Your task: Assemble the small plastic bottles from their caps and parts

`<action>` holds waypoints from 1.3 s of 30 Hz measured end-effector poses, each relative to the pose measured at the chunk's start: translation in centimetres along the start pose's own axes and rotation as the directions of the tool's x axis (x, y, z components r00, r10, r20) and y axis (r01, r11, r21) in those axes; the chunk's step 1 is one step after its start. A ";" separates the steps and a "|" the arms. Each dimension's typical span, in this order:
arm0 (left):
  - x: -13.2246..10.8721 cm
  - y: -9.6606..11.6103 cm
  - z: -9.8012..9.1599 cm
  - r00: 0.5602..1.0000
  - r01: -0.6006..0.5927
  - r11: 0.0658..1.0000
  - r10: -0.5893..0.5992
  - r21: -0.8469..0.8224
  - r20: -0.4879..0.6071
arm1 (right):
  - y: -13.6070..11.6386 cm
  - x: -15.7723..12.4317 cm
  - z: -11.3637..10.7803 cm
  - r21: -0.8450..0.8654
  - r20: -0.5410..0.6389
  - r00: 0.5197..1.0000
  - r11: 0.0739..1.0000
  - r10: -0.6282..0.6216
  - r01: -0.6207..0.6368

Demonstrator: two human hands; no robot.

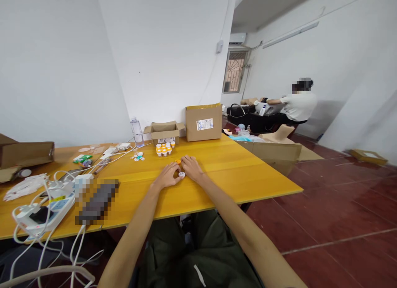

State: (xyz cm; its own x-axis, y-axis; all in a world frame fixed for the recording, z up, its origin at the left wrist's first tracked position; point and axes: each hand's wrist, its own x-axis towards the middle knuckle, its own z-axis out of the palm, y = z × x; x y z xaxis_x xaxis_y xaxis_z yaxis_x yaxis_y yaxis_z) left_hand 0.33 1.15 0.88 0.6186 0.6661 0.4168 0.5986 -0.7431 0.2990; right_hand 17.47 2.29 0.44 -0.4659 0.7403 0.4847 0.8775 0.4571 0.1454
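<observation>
My left hand (169, 175) rests on the wooden table with thumb and fingers curved round a small white plastic cup (182, 174), whose open side faces me. Close by on its right, my right hand (192, 168) has its fingers curled and its fingertips against an orange cap (178, 161). That cap shows just beyond the left fingers, partly hidden. Farther back stands a tight group of several small white bottles with orange caps (164, 149). Left of them lies a little pile of small white and teal pieces (138, 156).
Two cardboard boxes, one open (164, 133) and one closed (204, 123), stand against the wall beside a clear bottle (136, 132). A power strip (51, 211) with tangled cables and a dark phone-like device (98, 200) occupy the left. A person (299, 104) sits in the right background.
</observation>
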 end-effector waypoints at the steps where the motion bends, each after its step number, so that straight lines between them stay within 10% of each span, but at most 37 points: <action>1: 0.0 0.0 0.0 1.000 0.011 1.000 -0.011 -0.004 0.001 | 0.0 0.1 0.0 0.001 -0.001 1.000 1.000 -0.002 0.002; 9: 0.5 -0.6 0.1 0.995 0.100 0.992 -0.101 -0.081 -0.008 | 0.7 -0.7 0.4 0.163 -0.107 0.981 0.976 0.164 -0.145; 20: 0.7 -0.7 0.3 0.989 0.138 0.984 -0.142 -0.110 -0.028 | 3.8 -5.2 -0.3 0.469 -0.322 0.829 0.838 0.456 -0.279; 27: 0.5 0.1 -0.2 0.993 0.115 0.989 -0.116 -0.096 -0.001 | 1.8 -5.1 -0.8 0.364 -0.209 0.972 0.931 0.104 -0.021; 39: 0.7 -0.4 0.3 0.990 0.133 0.986 -0.137 -0.100 -0.025 | 0.5 -3.2 -1.0 0.323 -0.138 0.988 0.940 -0.068 0.110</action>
State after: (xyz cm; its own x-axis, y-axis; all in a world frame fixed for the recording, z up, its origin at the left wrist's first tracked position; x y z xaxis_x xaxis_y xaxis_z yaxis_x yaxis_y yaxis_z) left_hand 0.66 1.93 0.72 0.5181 0.7595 0.3934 0.6218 -0.6503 0.4364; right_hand 19.50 -0.38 -0.20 -0.5043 0.6322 0.5883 0.7367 0.6704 -0.0889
